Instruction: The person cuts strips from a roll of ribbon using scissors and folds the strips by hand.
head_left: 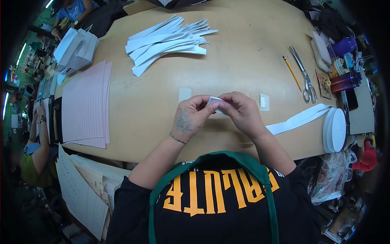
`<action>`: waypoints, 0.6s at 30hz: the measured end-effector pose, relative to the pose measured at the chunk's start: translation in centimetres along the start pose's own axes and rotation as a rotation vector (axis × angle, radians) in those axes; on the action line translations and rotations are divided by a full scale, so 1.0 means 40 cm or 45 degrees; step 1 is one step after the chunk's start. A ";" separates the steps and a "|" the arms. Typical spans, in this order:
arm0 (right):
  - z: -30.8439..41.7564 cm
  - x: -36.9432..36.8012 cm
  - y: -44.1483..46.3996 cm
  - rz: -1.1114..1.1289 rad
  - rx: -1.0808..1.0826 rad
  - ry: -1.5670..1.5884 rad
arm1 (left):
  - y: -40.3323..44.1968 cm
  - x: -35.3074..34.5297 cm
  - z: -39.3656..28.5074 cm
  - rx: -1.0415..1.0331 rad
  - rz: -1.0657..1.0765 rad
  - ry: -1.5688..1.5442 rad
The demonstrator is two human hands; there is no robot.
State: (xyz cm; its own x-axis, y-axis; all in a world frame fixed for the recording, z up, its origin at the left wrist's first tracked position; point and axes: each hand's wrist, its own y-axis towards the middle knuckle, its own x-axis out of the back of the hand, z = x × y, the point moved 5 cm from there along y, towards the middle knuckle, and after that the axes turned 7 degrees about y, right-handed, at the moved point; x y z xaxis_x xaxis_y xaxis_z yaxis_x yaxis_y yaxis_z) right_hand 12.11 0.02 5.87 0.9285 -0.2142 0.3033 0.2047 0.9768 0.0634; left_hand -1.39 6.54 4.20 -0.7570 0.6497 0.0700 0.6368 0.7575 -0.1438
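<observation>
My left hand point(194, 116) and my right hand point(241, 112) meet over the near middle of the table. Between their pinched fingertips is a small white piece point(214, 101), partly covered by fingers and thumbs; whether it is paper or cloth I cannot tell. Just behind my left hand lies a flat pale rectangular piece point(185, 94). To the right of my right hand rests another small white piece point(264, 102). A white strip point(290, 123) runs from beside my right wrist to white rolls of tape point(336, 129) at the table's right edge.
Farther back lies a pile of white strips point(166, 42). Pink patterned sheets point(85, 105) and a white stack point(76, 49) are on the left. Scissors point(304, 77), a pencil point(292, 73) and a dark tumbler point(345, 81) are at right. Other people sit at far left.
</observation>
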 end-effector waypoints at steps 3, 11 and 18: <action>-0.004 -0.006 0.000 0.001 -0.006 0.012 | -0.002 0.002 -0.005 -0.028 0.003 0.007; 0.024 -0.010 -0.009 0.144 -0.167 -0.103 | -0.004 0.030 -0.001 -0.158 -0.173 -0.025; -0.017 0.181 -0.094 0.539 -0.352 -0.282 | -0.009 0.118 0.043 -0.059 -0.367 -0.224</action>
State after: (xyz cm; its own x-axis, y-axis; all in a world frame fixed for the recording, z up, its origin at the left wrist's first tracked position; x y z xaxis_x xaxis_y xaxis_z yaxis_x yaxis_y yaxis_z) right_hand 18.28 -5.19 7.18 0.8660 0.2321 0.4430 -0.0711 0.9339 -0.3503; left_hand -5.43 9.24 2.89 -0.9180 0.3902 -0.0708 0.3957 0.9132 -0.0977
